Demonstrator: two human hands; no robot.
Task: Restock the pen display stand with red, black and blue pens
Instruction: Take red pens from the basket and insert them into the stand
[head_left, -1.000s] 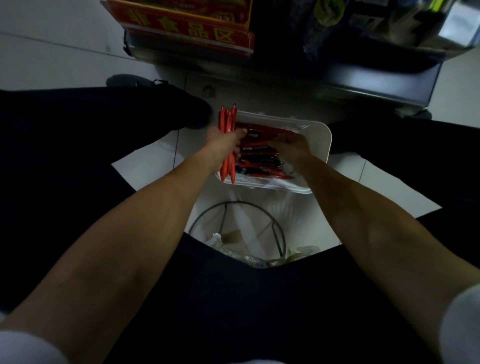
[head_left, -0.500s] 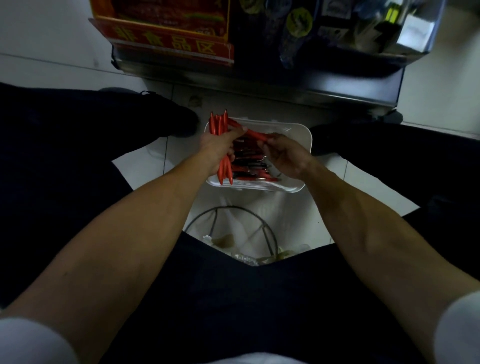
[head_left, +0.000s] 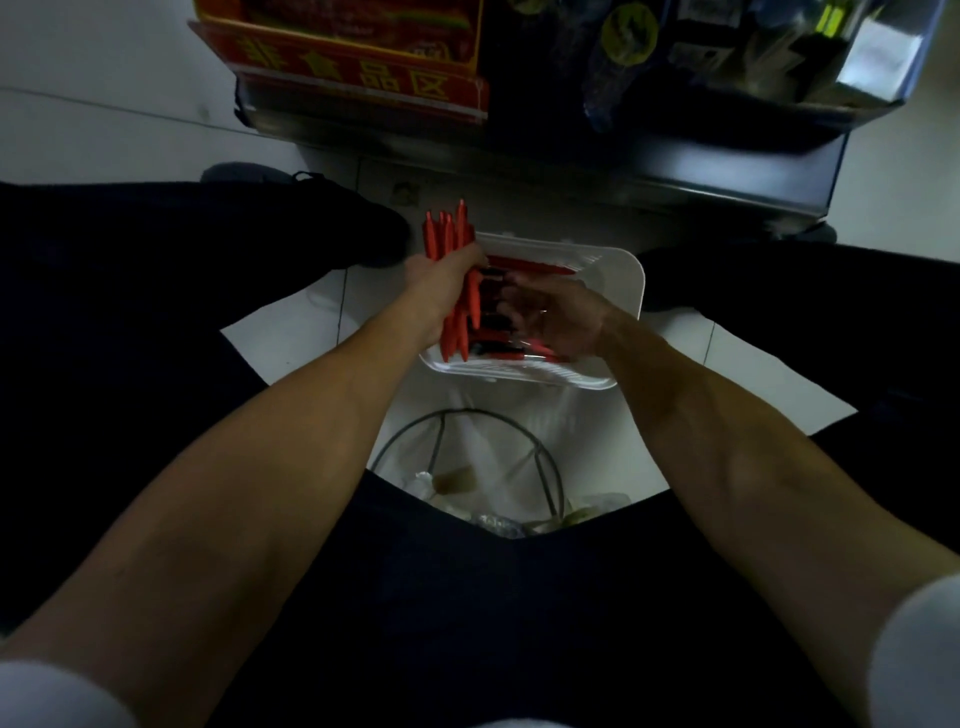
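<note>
My left hand (head_left: 441, 278) grips the red pen bundle (head_left: 448, 234). My right hand (head_left: 556, 317) has dipped back into the white tray (head_left: 629, 283), its grip too blurred to tell, so I judge the gathering unfinished.

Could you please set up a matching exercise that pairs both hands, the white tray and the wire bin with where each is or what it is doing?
Things:
1. left hand
2. right hand
3. white tray
4. wire bin

States:
A. nearer the person than the tray, lined with a white bag
B. grips a bundle of red pens
C. holds loose pens, red and dark
D. reaches down into the tray, blurred

Pairs: 1-B; 2-D; 3-C; 4-A.
</note>
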